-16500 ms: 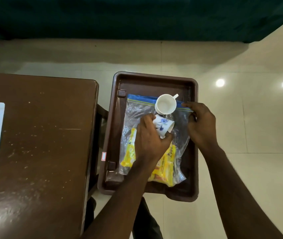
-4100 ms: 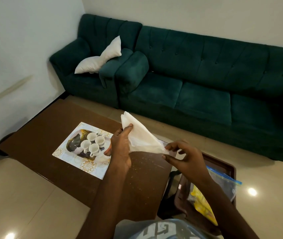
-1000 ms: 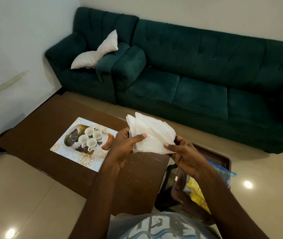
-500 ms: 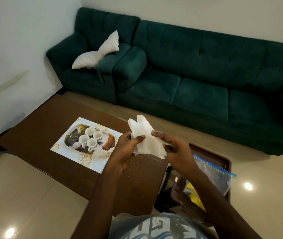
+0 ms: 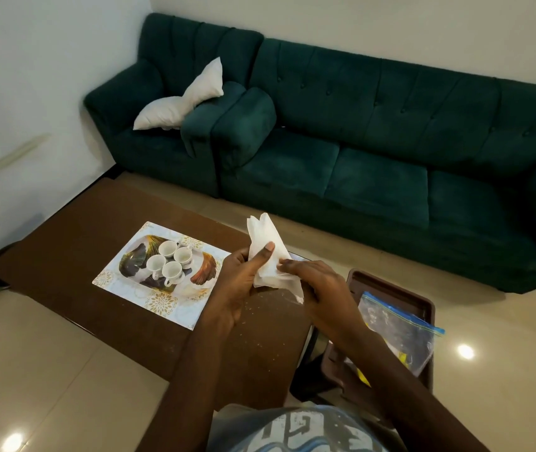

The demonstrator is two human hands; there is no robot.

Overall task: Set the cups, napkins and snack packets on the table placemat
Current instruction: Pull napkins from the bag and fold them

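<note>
Both hands hold white paper napkins (image 5: 268, 247) in the air above the right part of the brown table (image 5: 64, 256). My left hand (image 5: 243, 275) pinches them with the thumb on top. My right hand (image 5: 318, 285) grips their lower right edge. To the left lies the patterned placemat (image 5: 119, 282) with several white cups (image 5: 168, 262) standing upright in a cluster on it. A clear zip bag (image 5: 400, 327) with yellow snack packets (image 5: 403, 357) inside lies in the brown tray (image 5: 390, 285) at the right, partly hidden by my right arm.
A dark green sofa (image 5: 374, 141) with a white pillow (image 5: 178, 99) runs along the far wall behind the table. The tray sits beside the table's right end. Glossy beige floor tiles surround the table.
The napkins went from spread wide between both hands to a narrower upright bundle. My right hand moved in over their lower edge, close to my left hand.
</note>
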